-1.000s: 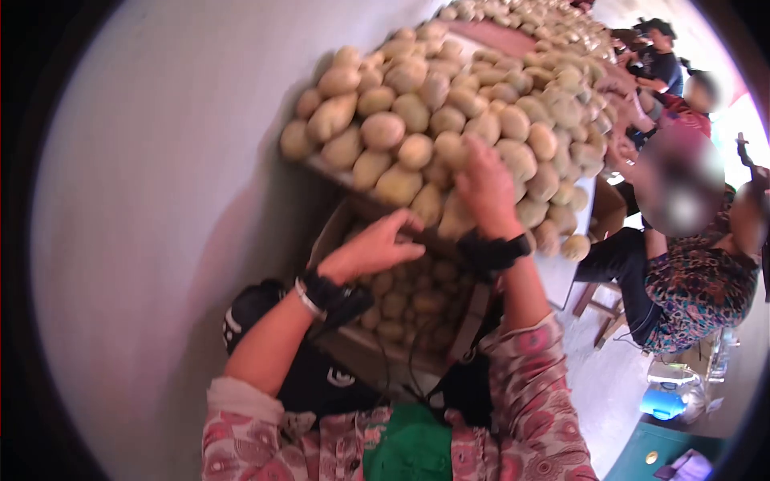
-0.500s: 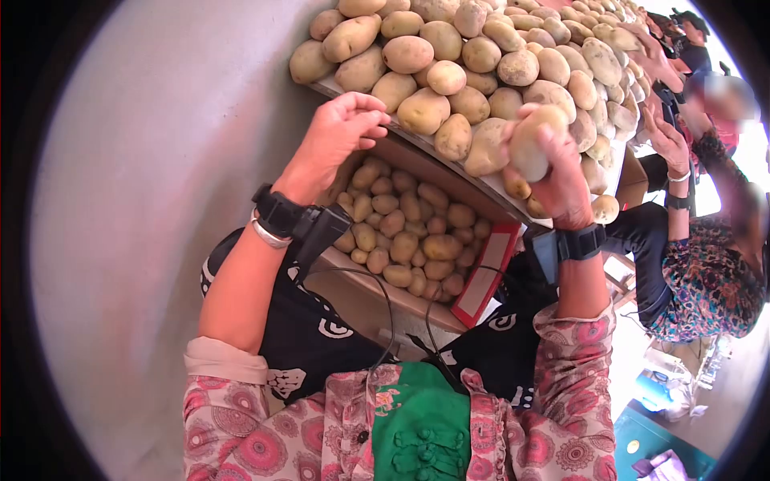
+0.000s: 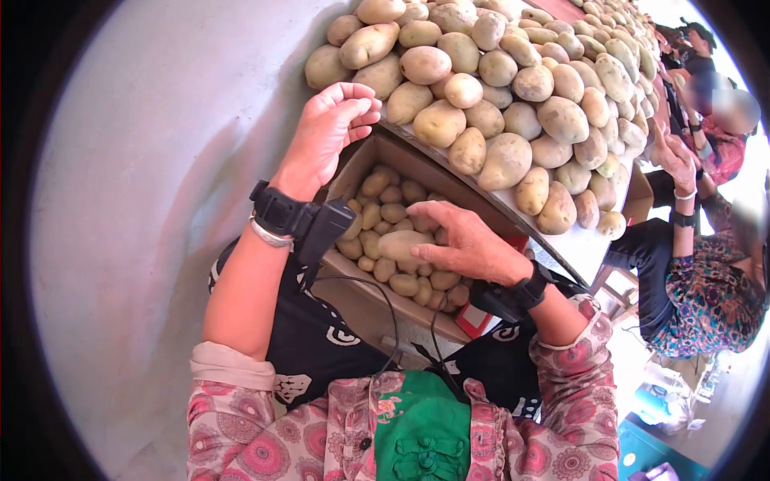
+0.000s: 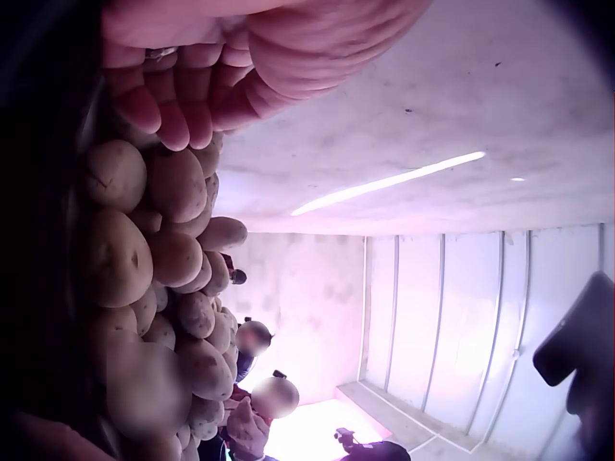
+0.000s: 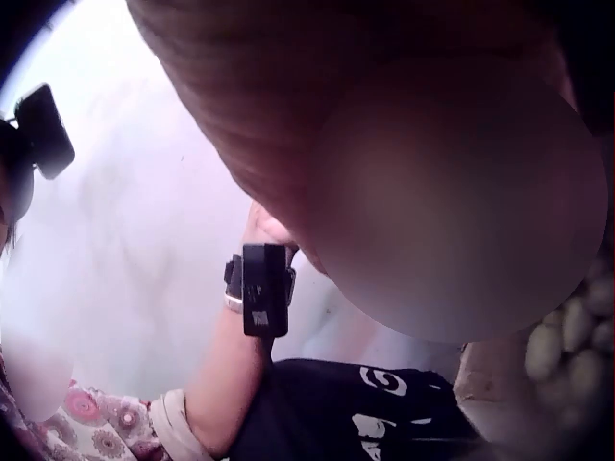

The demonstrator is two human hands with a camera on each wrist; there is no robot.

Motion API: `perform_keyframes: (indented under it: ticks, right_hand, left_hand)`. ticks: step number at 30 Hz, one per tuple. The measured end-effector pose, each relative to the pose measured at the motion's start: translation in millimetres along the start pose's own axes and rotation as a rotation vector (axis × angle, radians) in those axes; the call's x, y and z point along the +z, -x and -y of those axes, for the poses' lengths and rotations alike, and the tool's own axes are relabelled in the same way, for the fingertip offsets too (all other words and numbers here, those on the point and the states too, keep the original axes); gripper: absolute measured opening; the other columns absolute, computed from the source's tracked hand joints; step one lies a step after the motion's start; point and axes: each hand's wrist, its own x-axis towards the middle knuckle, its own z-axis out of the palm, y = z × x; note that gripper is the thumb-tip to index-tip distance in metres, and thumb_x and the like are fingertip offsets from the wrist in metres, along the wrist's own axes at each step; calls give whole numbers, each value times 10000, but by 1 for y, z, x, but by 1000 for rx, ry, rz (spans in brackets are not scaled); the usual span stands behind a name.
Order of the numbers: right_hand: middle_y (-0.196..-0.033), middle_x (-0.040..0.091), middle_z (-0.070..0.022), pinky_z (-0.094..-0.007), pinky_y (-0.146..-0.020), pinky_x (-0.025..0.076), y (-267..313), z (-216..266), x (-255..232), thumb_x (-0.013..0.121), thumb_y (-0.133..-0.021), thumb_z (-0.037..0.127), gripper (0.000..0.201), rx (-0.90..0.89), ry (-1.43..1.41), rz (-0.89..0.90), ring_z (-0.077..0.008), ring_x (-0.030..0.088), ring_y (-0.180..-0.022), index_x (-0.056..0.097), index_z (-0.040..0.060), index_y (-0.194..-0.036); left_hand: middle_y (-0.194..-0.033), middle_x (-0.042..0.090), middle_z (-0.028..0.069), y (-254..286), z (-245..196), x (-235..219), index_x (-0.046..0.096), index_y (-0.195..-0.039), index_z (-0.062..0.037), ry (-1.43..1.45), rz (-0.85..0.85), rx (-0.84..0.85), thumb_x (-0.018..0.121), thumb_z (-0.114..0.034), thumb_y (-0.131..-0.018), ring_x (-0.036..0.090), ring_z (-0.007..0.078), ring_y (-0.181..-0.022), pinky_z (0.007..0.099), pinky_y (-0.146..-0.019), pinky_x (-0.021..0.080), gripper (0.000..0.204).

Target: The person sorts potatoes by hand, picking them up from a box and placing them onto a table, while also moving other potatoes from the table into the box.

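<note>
My right hand [image 3: 473, 244] is over the cardboard box [image 3: 337, 276], thumb and fingers spread apart. A large pale potato [image 3: 399, 244] lies just beyond its thumb, which overlaps it in the head view; a gap shows between the index finger and the potato. Smaller potatoes [image 3: 372, 215] fill the box below. At the heap's near left corner, my left hand [image 3: 325, 132] is raised with loosely bent fingers and nothing in them. Potatoes [image 4: 176, 182] of the heap show beyond its fingertips in the left wrist view. Blur hides much of the right wrist view.
A big heap of potatoes [image 3: 505, 160] covers the pale tabletop [image 3: 581, 252], its edge right above the box. A wall [image 3: 160, 160] runs along the left. Another person [image 3: 714, 297] sits at the right side of the table, with more people farther back.
My right hand took a potato from the heap's front, then moved left and down over the box, where its fingers have spread. The left hand rose from over the box to the heap's corner.
</note>
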Motion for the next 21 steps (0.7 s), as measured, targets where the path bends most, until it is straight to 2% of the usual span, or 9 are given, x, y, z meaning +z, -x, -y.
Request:
perform_keyframes:
  ticks: [2,3,6,14,16,17,18,20,21]
  right_hand:
    - [-1040,612,-76,-273,-761,495,-2,0,-5,673,-832,159,411,-9,-34,-25,-139,579,-926,542,-3,-1186]
    - [-1043,608,-49,-249,-757,494,-4,5,-8,647,-850,100,342,90,-180,4,-101,569,-927,557,-12,-1160]
    - [-956,622,-14,-223,-736,491,-7,5,-16,617,-873,76,253,191,-261,-63,-57,566,-849,587,-12,-1109]
    - [-902,639,0,-213,-741,487,-10,1,-31,608,-871,55,176,107,-231,-286,-44,570,-825,616,5,-1040]
    - [-966,651,-93,-267,-695,512,-11,2,-39,608,-829,62,178,-61,-76,-489,-115,619,-816,628,14,-999]
    - [-1005,634,-109,-279,-719,513,-12,3,-44,609,-806,37,193,-115,-62,-542,-169,620,-861,623,24,-998]
    - [-1005,634,-109,-279,-719,513,-14,4,-48,609,-806,37,193,-124,-54,-547,-169,620,-861,623,24,-998]
    - [-1090,599,-144,-325,-821,501,-19,7,-59,608,-773,6,246,-242,226,-717,-258,600,-978,610,33,-1018]
    - [-1155,564,-166,-373,-917,458,-23,4,-62,605,-745,-16,309,-270,284,-738,-337,550,-1080,594,46,-1048]
  left_hand:
    - [-953,621,17,0,0,-3,566,-1007,-94,-1,-10,15,553,-127,-909,597,93,-856,239,-753,491,104]
    - [-951,621,16,0,1,-4,566,-1007,-94,-1,-17,28,554,-127,-907,596,93,-858,241,-759,489,105]
    - [-947,623,17,1,0,-3,566,-1006,-92,-9,-25,16,553,-124,-905,595,94,-861,244,-769,485,107]
    - [-938,629,18,2,0,-1,567,-1006,-90,-3,-25,27,551,-123,-905,601,94,-849,240,-749,492,107]
    - [-933,631,17,2,1,0,570,-999,-91,-16,-32,25,546,-128,-908,600,92,-843,238,-746,493,100]
    - [-926,628,11,2,2,0,571,-993,-92,-23,-39,29,538,-117,-907,599,90,-844,234,-741,492,95]
    - [-926,628,11,3,3,1,571,-993,-92,-22,-36,42,538,-117,-907,599,90,-844,234,-741,492,95]
    - [-917,625,3,6,2,6,570,-985,-95,-69,-68,64,542,-106,-898,595,86,-839,229,-731,488,93]
    - [-911,621,-3,7,2,8,569,-981,-98,-82,-73,46,541,-99,-890,591,82,-834,226,-723,484,95]
